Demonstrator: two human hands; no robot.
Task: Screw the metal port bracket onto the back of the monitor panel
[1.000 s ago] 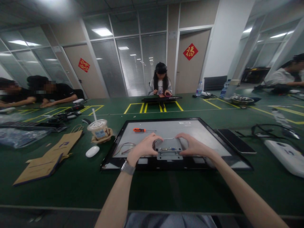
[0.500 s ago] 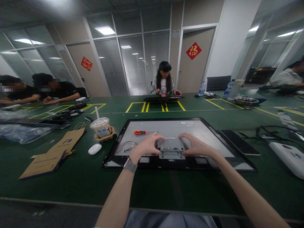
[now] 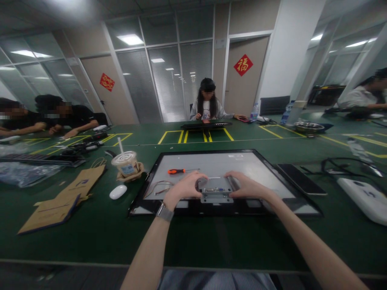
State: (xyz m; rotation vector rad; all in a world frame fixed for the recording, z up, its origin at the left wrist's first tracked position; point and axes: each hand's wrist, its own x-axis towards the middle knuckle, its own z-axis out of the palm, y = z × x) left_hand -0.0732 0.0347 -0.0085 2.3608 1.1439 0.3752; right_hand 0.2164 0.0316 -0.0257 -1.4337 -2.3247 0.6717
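Holding the bracket (image 3: 215,198) between my half-curled left hand (image 3: 187,187) and right hand (image 3: 248,186), I think; screwdriver (image 3: 176,171) shifts nearer, bracket stays put.

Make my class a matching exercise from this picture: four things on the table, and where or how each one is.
Column one
1. Screwdriver
2. Mouse
3. Box
4. Cup

Column two
A. Between the left hand and right hand
B. Topped by a straw
C. Orange-handled, lying on the panel
D. White, lying on the green table

Right pairs: 1-C, 2-D, 3-A, 4-B.
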